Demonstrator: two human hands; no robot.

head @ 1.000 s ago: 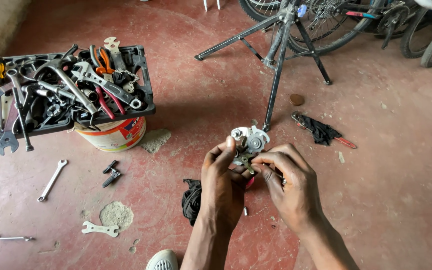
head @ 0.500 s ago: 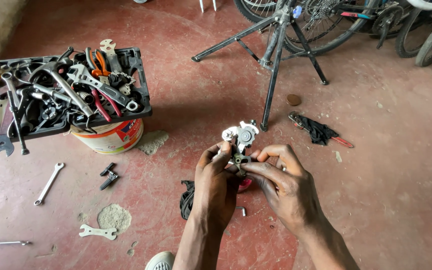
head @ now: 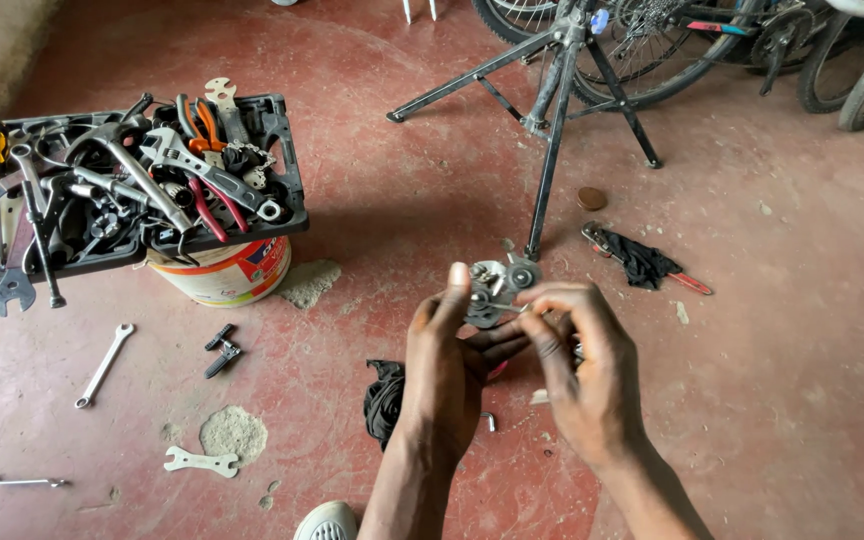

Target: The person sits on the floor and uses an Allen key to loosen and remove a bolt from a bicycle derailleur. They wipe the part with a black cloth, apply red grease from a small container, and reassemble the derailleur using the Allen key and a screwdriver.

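Both the left hand [head: 444,372] and right hand [head: 584,375] pinch the small silver metal bike gear part [head: 495,288], which looks hard, bumpy and greasy, so its edges seem best to hold.

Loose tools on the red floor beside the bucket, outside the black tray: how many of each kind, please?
Combination wrench: 1
Flat white wrench: 1
Thin metal tool at the left edge: 1
Small black tool: 1
Total: 4
Both hands, left hand and right hand, hold a metal bicycle part.
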